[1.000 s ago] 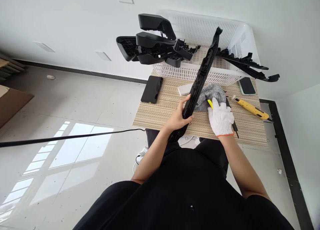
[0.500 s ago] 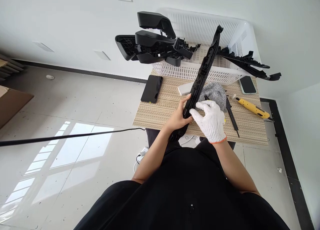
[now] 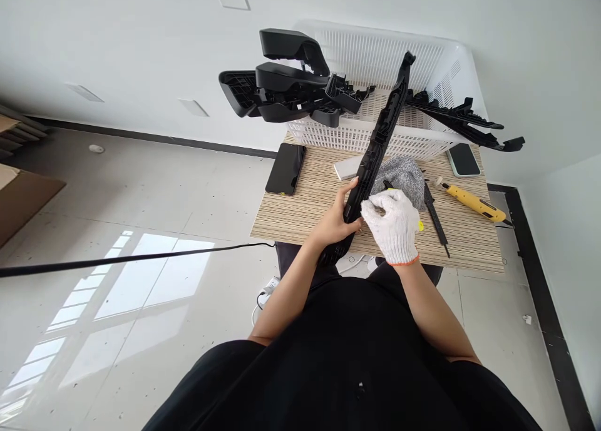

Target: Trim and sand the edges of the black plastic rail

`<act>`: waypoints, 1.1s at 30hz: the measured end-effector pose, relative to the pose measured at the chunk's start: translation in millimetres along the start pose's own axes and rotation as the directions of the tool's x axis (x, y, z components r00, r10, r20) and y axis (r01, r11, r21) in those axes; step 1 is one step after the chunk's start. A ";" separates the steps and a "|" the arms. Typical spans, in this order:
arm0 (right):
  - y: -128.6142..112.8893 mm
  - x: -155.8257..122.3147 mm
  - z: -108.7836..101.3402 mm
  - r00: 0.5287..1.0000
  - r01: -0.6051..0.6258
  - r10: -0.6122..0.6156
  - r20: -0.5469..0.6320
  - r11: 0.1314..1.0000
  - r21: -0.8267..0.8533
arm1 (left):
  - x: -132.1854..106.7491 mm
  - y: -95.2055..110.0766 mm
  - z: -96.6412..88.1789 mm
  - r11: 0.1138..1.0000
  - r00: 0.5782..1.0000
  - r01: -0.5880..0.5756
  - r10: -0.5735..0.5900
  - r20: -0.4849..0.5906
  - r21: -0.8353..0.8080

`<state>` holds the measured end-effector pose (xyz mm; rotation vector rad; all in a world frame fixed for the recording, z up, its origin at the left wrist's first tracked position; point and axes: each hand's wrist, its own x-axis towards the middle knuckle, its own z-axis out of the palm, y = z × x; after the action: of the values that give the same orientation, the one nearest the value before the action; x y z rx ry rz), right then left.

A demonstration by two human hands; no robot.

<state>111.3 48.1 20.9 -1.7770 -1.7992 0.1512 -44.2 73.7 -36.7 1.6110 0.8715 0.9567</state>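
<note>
My bare left hand [image 3: 334, 221] grips the lower part of a long black plastic trim strip [image 3: 380, 134] that slants up from my lap over the small striped table [image 3: 300, 209] toward the basket. My right hand [image 3: 393, 223], in a white knit glove with an orange cuff, is curled against the strip just right of my left hand. A small yellow-handled tool [image 3: 419, 224] shows at the glove's far side; the fingers close on it. A grey glove [image 3: 404, 171] lies on the table behind my hands.
A white plastic basket [image 3: 441, 74] at the back holds several black plastic parts [image 3: 291, 84] that stick out both sides. On the table lie a dark phone [image 3: 285, 168], a second phone [image 3: 464, 159], a yellow knife [image 3: 472, 203], a black thin tool [image 3: 436, 217] and a white block [image 3: 346, 167]. A black cable [image 3: 117, 259] crosses the floor.
My gloved right hand moved left from the grey glove to the strip, carrying the yellow-handled tool. My left hand kept its grip on the strip.
</note>
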 end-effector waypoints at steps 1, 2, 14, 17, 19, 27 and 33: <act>3.5 -0.1 -2.7 1.000 -0.014 0.014 -0.016 0.999 0.036 | -0.4 -0.6 0.3 1.000 1.000 0.009 -0.009 0.002 -0.009; 8.5 0.3 -6.5 0.999 -0.028 0.030 -0.035 0.998 0.065 | -0.8 -1.3 0.6 1.000 1.000 0.022 -0.021 0.005 -0.020; 129.3 7.9 -72.6 0.841 -0.525 0.451 -0.298 0.813 -0.252 | 0.1 0.7 1.4 0.997 0.997 0.072 -0.072 -0.016 -0.008; 128.5 -1.9 -66.3 0.890 -0.440 0.384 -0.246 0.865 -0.240 | -0.1 0.5 2.6 0.997 0.996 0.083 -0.083 -0.022 -0.003; 119.0 -8.3 -57.3 0.923 -0.350 0.300 -0.240 0.915 -0.201 | -0.4 1.0 3.3 0.996 0.996 0.092 -0.092 -0.020 -0.010; 80.2 -18.5 -24.9 0.981 -0.160 0.153 -0.116 0.985 -0.056 | -1.6 5.8 4.1 0.993 0.993 0.110 -0.112 -0.046 -0.032; 72.1 -9.2 -18.2 0.971 -0.150 0.194 0.140 0.950 -0.275 | -1.9 4.5 4.7 0.995 0.994 0.097 -0.098 -0.044 -0.025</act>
<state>182.3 40.6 -1.8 -2.1683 -1.8453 0.1389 -40.4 69.2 -33.3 1.5184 0.9582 0.9344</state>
